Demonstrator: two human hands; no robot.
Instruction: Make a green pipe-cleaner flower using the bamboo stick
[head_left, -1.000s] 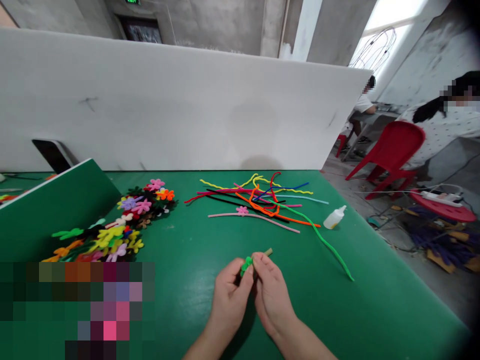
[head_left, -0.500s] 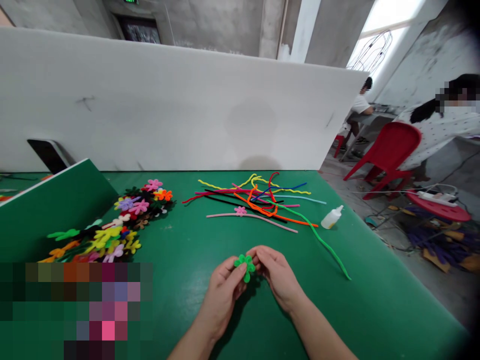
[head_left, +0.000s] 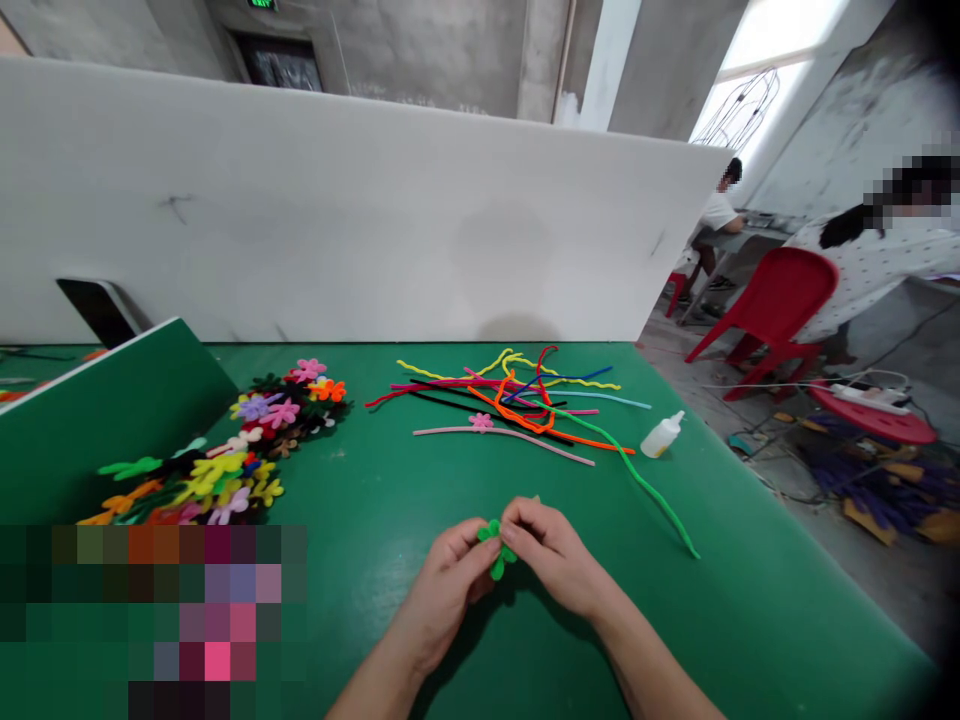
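Observation:
A green pipe-cleaner flower [head_left: 495, 562] with rounded petals is held up above the table between my two hands. My left hand [head_left: 454, 575] pinches it from the left, the thumb lying across its middle. From the other side, my right hand [head_left: 551, 555] closes thumb and fingers on the flower's right petals, which are partly hidden. Beyond my hands, a pink pipe-cleaner flower [head_left: 481, 422] lies by a pale pink pipe cleaner [head_left: 544, 445]. Several loose pipe cleaners in many colours, among them a long green one [head_left: 660, 502], lie crossed in a heap.
A small white squeeze bottle [head_left: 661, 436] stands right of the pipe cleaners. Many finished flowers [head_left: 217, 472] are piled at the left beside a tilted green board [head_left: 172, 370]. A white partition [head_left: 375, 220] rises behind the green table [head_left: 352, 600]. People sit at the right, near a red chair [head_left: 787, 300].
My right hand has moved left onto the flower, and its fingers now cover the right petals. The flower has shifted slightly down and turned a little.

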